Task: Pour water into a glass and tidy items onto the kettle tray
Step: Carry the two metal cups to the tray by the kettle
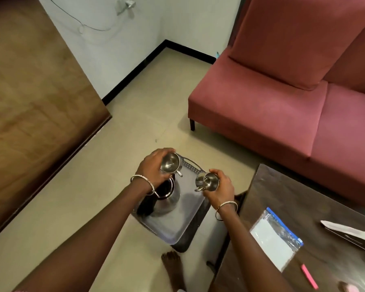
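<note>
You are standing on a beige tiled floor point(148, 114) in a room with white walls edged by a black skirting, a brown wooden panel point(30, 98) on your left and a dusty-red sofa point(282, 98) ahead on the right. At your lower right is a dark table point(329, 207) carrying a clear zip bag with a blue strip point(276, 239), a folded white paper point(346, 230) and a pink pen point(309, 276). Low in front of you sits the grey kettle tray point(177, 230), rectangular, with a perforated rim and a handle cut-out at its far end; it rests on something dark, though you cannot make out what. On the tray's left part stands one steel kettle point(167, 199), shiny, with a dark lid. Your left hand point(156, 167) is closed around one small steel cup point(170, 163), tipped so its mouth faces you, its handle pointing down, held above the kettle. Your right hand point(221, 188) is clamped on a second steel cup point(207, 182), also tilted toward you, handle to the left, held over the tray's right edge. That makes two cups, one kettle, one tray. Each wrist wears a thin silver bangle, and one bare foot point(173, 268) shows below the tray.
</note>
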